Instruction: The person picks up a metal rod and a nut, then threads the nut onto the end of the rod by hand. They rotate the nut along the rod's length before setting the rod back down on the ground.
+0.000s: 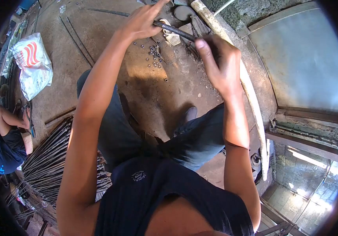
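A long dark threaded rod [175, 30] runs across the top of the head view, held in front of me. My left hand [143, 19] has it between thumb and fingers, with the index finger stretched along past it. Closed around the rod's near right end is my right hand [220, 57], thumb up; its curled fingers hide that end. Below the rod, several small metal nuts [153, 59] lie scattered on the brown floor [145, 92]. A pale strapped item [172, 37] lies behind the rod.
A thick bundle of dark rods [51, 147] lies at my left. Beyond it are a white sack [33, 65] and a seated person [7, 133]. Two thin rods [76, 41] lie on the floor. A long pale pole [251, 92] curves along my right, beside a metal panel [302, 59].
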Demonstrator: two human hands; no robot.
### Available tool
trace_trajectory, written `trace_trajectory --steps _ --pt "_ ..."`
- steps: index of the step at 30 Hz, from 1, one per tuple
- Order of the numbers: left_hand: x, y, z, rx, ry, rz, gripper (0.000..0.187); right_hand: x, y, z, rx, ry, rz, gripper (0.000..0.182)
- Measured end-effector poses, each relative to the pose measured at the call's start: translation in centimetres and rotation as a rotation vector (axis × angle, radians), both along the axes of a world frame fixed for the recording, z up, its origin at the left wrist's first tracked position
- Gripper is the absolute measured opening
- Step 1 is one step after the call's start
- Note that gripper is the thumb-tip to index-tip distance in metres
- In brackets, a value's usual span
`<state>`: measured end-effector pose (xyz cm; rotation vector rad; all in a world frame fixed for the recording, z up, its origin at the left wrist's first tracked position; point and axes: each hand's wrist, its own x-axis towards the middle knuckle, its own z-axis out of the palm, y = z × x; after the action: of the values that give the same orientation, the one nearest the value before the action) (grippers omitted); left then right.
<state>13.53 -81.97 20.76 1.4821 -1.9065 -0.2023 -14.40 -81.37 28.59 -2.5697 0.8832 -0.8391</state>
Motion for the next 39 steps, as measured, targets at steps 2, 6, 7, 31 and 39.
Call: trace_trajectory --steps 2,6,7,31,39 --pt "-0.1 0.1 0.4 0.1 -0.006 0.043 0.102 0.8 -0.1 -0.1 -0.095 -0.137 0.104 0.029" --pt "0.1 0.2 0.3 0.0 -0.003 0.002 0.104 0.5 0.1 -0.3 -0.11 -0.119 0.074 0.03" --pt "0.0 0.2 0.5 0.075 -0.018 0.027 0.105 0.3 0.1 -0.1 -0.075 -0.045 0.025 0.032" --pt "-0.3 0.2 1.0 0.03 -0.021 0.005 0.107 0.8 -0.1 -0.8 -0.157 -0.191 0.136 0.034" --pt "-0.1 0.1 0.2 0.046 -0.015 0.009 0.106 0.5 0.0 -0.4 -0.035 0.08 -0.034 0.037"
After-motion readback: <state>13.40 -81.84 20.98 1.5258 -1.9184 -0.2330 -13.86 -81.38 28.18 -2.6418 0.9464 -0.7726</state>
